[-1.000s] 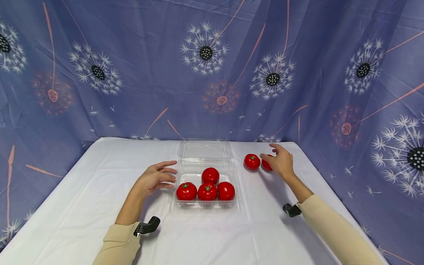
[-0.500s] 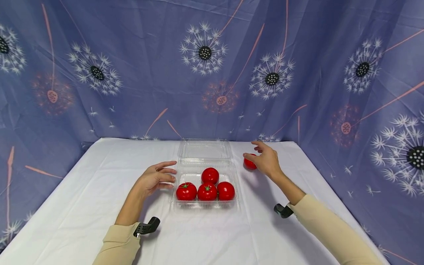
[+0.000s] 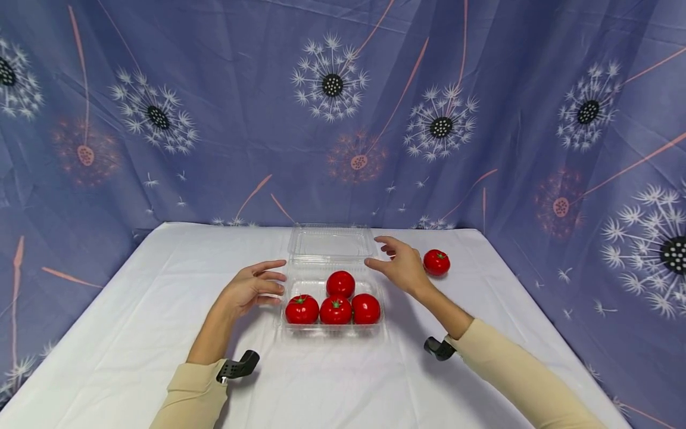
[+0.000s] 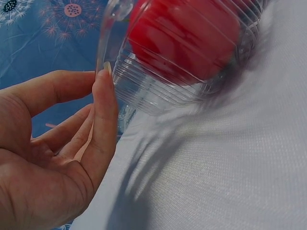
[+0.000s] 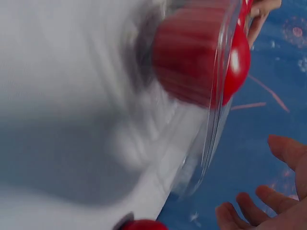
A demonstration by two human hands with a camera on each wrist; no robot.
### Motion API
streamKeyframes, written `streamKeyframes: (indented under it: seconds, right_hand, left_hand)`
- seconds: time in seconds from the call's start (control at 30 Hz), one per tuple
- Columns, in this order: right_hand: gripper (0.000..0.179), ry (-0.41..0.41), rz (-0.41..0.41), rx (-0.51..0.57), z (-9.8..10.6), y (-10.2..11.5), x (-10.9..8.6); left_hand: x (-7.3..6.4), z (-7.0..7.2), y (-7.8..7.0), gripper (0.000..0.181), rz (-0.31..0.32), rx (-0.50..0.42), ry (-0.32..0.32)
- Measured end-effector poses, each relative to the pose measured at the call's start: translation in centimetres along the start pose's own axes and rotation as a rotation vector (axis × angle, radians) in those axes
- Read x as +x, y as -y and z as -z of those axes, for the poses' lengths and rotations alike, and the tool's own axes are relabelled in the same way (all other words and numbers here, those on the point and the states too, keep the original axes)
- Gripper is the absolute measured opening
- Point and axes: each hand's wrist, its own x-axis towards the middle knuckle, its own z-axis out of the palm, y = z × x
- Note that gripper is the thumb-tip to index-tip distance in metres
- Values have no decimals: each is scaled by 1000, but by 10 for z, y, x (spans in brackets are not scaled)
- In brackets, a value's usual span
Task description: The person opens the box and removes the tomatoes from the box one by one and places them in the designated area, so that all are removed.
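A clear plastic clamshell container (image 3: 383, 298) stands in the middle of the table, its lid (image 3: 332, 243) folded back. Several red tomatoes (image 3: 366, 308) sit in it, three in the front row and one behind. My left hand (image 3: 252, 289) is at the container's left side; in the left wrist view its fingertips (image 4: 104, 81) are right at the rim. My right hand (image 3: 402, 265) hovers beyond the container's back right corner, fingers spread and holding nothing in the right wrist view. One loose tomato (image 3: 436, 262) lies right of it; the other loose one is mostly hidden behind the hand.
A white cloth (image 3: 332, 381) covers the table. A purple-blue curtain with dandelion prints (image 3: 236, 119) hangs behind it and along the sides. In the right wrist view a tomato (image 5: 144, 225) shows at the bottom edge, outside the container.
My right hand has moved left, from over the right loose tomato past the left one towards the container, uncovering the right one. My left hand and the container have stayed put.
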Motion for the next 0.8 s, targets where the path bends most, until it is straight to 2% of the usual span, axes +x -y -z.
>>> streamKeyframes:
  seconds: [0.27, 0.5, 0.8]
  right_hand:
    - [58, 94, -8, 43, -23, 19, -10]
    - [58, 121, 20, 25, -42, 22, -12]
    - [55, 162, 32, 19, -56, 24, -13]
  left_hand:
    - [0, 1, -1, 75, 10, -7, -2]
    - [0, 1, 1, 73, 4, -3, 5]
    - [0, 1, 0, 73, -2, -8, 5]
